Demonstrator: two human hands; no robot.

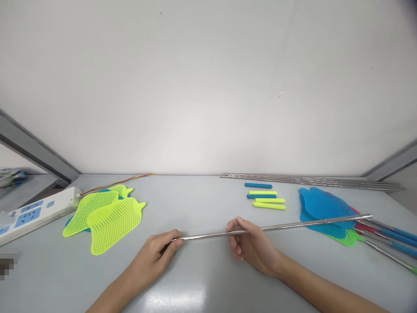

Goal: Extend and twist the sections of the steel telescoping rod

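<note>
The telescopic metal rod (293,224) is over the bench (192,202), left hand (159,254) pinching its thin end, right hand (257,248) curled loosely round mid-length. Probably light, stiff, slippery; thicker sections give safer hold.

The left hand (158,254) pinches with its thumb and fingers. The right hand (256,250) has loosely curled fingers. The bare left arm (114,289) and right arm (312,280) slant inward.
</note>
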